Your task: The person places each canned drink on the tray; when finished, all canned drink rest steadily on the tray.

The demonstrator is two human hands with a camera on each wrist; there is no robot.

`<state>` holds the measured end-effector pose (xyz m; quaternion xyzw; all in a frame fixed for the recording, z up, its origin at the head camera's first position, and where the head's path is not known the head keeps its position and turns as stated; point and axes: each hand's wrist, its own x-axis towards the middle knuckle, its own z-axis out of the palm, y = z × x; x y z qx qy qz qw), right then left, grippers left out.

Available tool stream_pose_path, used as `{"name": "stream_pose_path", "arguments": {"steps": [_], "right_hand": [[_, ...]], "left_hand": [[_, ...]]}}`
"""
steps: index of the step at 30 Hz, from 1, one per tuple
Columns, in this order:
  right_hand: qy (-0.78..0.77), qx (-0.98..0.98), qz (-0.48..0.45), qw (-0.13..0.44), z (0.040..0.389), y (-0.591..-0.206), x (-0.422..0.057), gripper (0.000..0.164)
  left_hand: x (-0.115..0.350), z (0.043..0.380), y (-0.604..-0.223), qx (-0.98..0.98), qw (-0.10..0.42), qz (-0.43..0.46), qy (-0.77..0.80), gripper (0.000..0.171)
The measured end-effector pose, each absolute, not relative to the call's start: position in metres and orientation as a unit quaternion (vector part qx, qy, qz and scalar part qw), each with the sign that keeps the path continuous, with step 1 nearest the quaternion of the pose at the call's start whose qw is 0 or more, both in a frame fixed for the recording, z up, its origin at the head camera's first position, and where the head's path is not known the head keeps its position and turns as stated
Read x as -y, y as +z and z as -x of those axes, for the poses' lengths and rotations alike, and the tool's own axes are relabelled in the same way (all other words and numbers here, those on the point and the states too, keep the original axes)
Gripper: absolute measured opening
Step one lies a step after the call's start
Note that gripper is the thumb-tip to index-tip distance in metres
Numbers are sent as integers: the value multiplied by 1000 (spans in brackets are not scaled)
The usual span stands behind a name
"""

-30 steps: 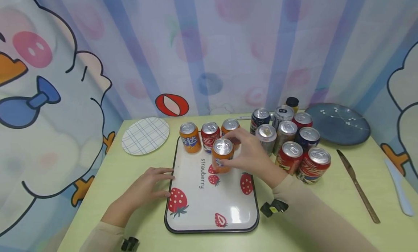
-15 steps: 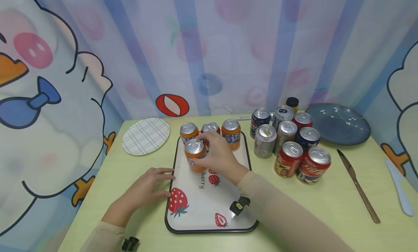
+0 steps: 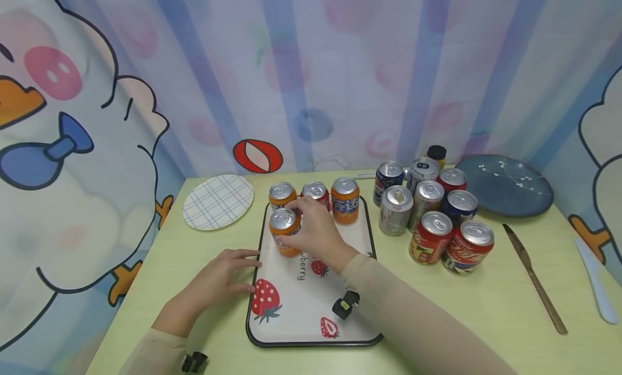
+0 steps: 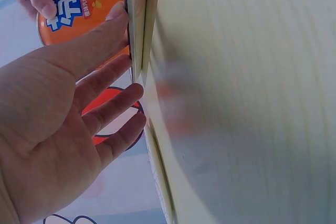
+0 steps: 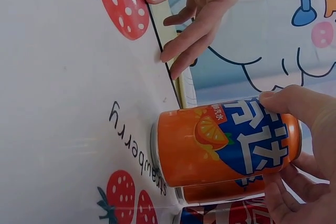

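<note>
My right hand (image 3: pixel 315 230) grips an orange soda can (image 3: pixel 284 232) near its top, thumb on the near side and fingers behind. In the right wrist view the base of this orange can (image 5: pixel 226 140) is right at the tray's white surface. Behind it on the strawberry tray (image 3: pixel 311 310) stand another orange can (image 3: pixel 282 196), a red can (image 3: pixel 316 191) partly hidden by my hand, and a third orange can (image 3: pixel 345 202). My left hand (image 3: pixel 218 280) rests at the tray's left edge, fingers extended, fingertips touching the rim (image 4: pixel 131 30).
Several cans (image 3: pixel 427 202) in mixed colours crowd together right of the tray. A dark blue plate (image 3: pixel 505 186), a brown knife (image 3: pixel 534 278) and a pale blue knife (image 3: pixel 595 283) lie farther right. A checked plate (image 3: pixel 218 202) is at back left.
My right hand has carried the orange can leftward across the tray, from in front of the back right can to in front of the back left one. My left hand has stayed put.
</note>
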<state>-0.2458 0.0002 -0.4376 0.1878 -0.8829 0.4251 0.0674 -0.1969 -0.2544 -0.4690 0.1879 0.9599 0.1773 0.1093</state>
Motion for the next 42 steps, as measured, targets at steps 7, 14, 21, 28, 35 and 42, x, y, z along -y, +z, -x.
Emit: {"name": "stream_pose_path", "arguments": {"steps": [7,14,21,28,35,42], "right_hand": [[397,896,-193,49,246,-437,-4,70],[372,899,-225,48,230,-433,-27,71],[340,904,-254,53,211,-431,-63,54],[289,912,-272,107,196,-428,-118,53],[273,911,-258,170,188,-424,-178,54],[269,913,-235,199,183,-417,-217,57]], "left_hand": [[253,198,-469,-959,107,-190,178,53],[255,199,-467,-960,105,-196,171,52],[261,196,-462,-962,109,-189,167,53],[266,192,-465,-960,118,-177,184,52],[259,192,-472,-958,112,-182,194,51],[255,195,-472,-959,104,-180,193,51]]}}
